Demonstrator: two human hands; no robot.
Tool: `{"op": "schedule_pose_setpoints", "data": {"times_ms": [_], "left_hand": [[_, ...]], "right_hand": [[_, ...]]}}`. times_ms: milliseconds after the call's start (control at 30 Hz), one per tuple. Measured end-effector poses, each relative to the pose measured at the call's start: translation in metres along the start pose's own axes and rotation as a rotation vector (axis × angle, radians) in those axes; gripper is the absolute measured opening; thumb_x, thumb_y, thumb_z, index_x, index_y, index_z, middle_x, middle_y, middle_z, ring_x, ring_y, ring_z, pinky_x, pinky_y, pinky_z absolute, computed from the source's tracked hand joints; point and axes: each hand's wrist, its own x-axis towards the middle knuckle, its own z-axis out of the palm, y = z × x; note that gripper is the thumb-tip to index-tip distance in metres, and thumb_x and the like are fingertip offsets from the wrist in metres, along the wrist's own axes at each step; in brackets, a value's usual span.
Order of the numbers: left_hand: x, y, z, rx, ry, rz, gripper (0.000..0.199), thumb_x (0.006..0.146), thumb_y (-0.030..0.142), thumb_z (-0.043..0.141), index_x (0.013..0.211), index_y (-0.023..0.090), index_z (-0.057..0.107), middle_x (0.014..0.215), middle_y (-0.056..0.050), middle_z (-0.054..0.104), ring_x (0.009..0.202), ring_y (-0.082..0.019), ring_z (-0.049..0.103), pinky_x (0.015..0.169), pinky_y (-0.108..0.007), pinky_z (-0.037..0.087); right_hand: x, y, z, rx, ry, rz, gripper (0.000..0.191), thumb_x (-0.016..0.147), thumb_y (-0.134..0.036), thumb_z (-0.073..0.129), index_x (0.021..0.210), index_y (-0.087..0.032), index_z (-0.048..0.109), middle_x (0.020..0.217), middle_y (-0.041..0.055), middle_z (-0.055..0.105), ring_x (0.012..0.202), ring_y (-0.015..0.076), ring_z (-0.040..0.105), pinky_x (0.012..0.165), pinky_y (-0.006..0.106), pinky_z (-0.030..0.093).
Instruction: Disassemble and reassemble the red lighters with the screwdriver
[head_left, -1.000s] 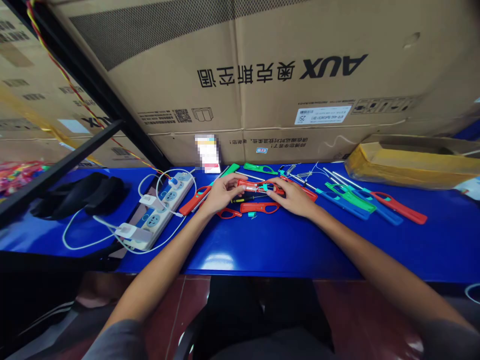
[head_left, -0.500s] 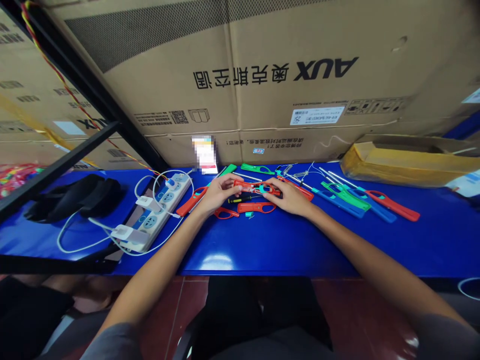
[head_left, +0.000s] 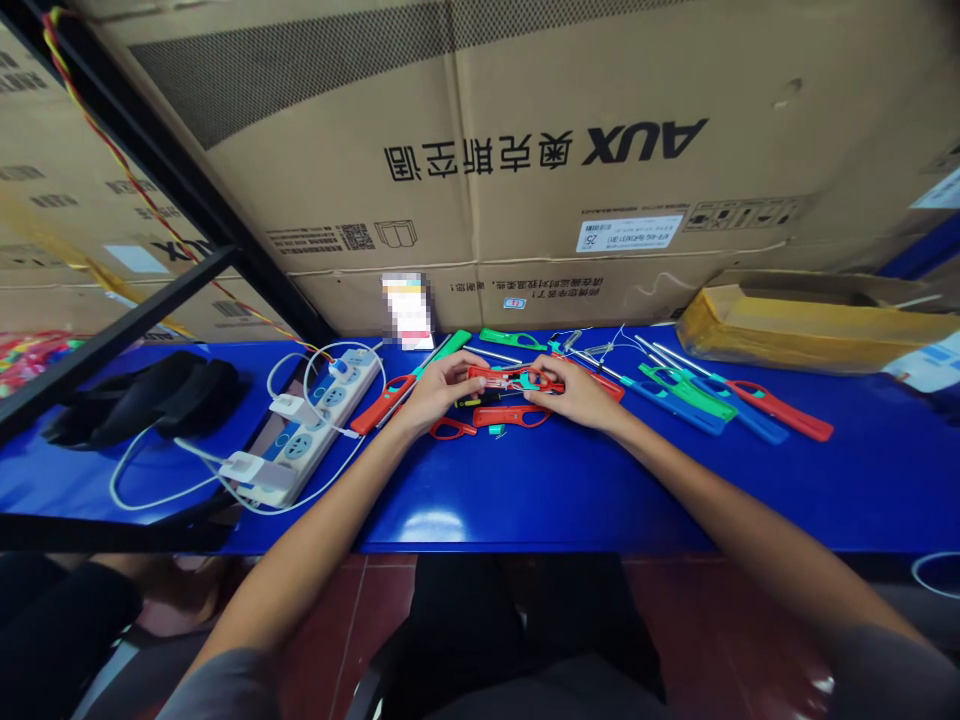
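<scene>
Between my two hands is an opened red lighter casing (head_left: 496,378), the half shell of a long-nosed gas lighter, with a green part and thin wires inside. My left hand (head_left: 444,388) pinches its left end. Closed on its right end is my right hand (head_left: 576,393), thumb and fingers near the green part. Just below lies a red casing half (head_left: 499,416) with a trigger loop, and beside it a small green piece (head_left: 496,431). A black-and-yellow screwdriver (head_left: 471,401) is partly hidden behind the held casing.
Several long lighters, among them a blue one (head_left: 679,402) and a red one (head_left: 787,412), lie to the right. A power strip (head_left: 311,425) with chargers and white cables stands left. A lit phone (head_left: 411,312) leans on the big carton (head_left: 525,220). A yellow-taped box (head_left: 795,325) sits back right.
Both hands keep hold of the red casing in nearly the same place. My right fingers have shifted slightly, showing more of the green part. The camera view has moved a little.
</scene>
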Motion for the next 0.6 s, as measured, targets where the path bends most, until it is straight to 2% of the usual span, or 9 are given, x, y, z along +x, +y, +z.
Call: {"op": "schedule_pose_setpoints", "data": {"times_ms": [100,267,367,467,533,600], "left_hand": [[0.000,0.000,0.000,-0.022,0.009,0.001,0.038,0.080,0.040,0.092,0.104,0.017,0.073,0.089,-0.003,0.077,0.071,-0.014,0.067,0.070,-0.028,0.056],[-0.001,0.001,-0.001,-0.015,0.025,0.017,0.036,0.082,0.038,0.090,0.106,0.017,0.075,0.089,-0.004,0.077,0.072,-0.013,0.067,0.072,-0.027,0.055],[0.000,0.000,-0.004,-0.009,0.047,0.028,0.033,0.085,0.038,0.089,0.107,0.017,0.076,0.089,-0.004,0.077,0.072,-0.013,0.067,0.071,-0.026,0.055],[0.001,0.001,-0.008,-0.007,0.069,0.019,0.036,0.085,0.040,0.088,0.109,0.016,0.077,0.087,-0.005,0.078,0.071,-0.014,0.068,0.070,-0.027,0.056],[0.002,0.001,-0.010,-0.002,0.066,0.015,0.038,0.084,0.041,0.089,0.109,0.015,0.077,0.087,-0.006,0.079,0.070,-0.014,0.069,0.070,-0.028,0.057],[0.002,0.001,-0.012,0.016,0.055,0.019,0.039,0.082,0.041,0.089,0.108,0.014,0.077,0.084,-0.005,0.078,0.069,-0.015,0.069,0.070,-0.028,0.057]], "right_hand": [[0.000,0.000,0.000,-0.041,0.032,-0.021,0.018,0.093,-0.040,0.067,0.093,-0.026,0.056,0.084,-0.0015,0.062,0.077,0.0184,0.058,0.073,0.031,0.043],[-0.003,-0.001,-0.001,-0.262,0.089,-0.042,0.015,0.097,-0.041,0.064,0.095,-0.025,0.064,0.085,0.0012,0.072,0.076,0.0211,0.065,0.073,0.034,0.045],[-0.004,0.001,-0.003,-0.367,0.105,-0.063,0.027,0.102,-0.046,0.060,0.116,-0.025,0.070,0.101,0.0070,0.079,0.084,0.0264,0.073,0.078,0.039,0.051],[-0.003,0.004,-0.007,-0.357,0.064,-0.137,0.039,0.109,-0.047,0.051,0.137,-0.024,0.064,0.127,0.0121,0.078,0.108,0.0313,0.076,0.092,0.045,0.056],[-0.003,0.006,-0.010,-0.358,0.032,-0.175,0.040,0.111,-0.045,0.047,0.140,-0.023,0.063,0.135,0.0138,0.075,0.118,0.0326,0.074,0.099,0.048,0.057],[-0.002,0.008,-0.014,-0.384,-0.009,-0.194,0.040,0.111,-0.043,0.046,0.139,-0.022,0.064,0.133,0.0149,0.076,0.116,0.0335,0.075,0.097,0.050,0.059]]}}
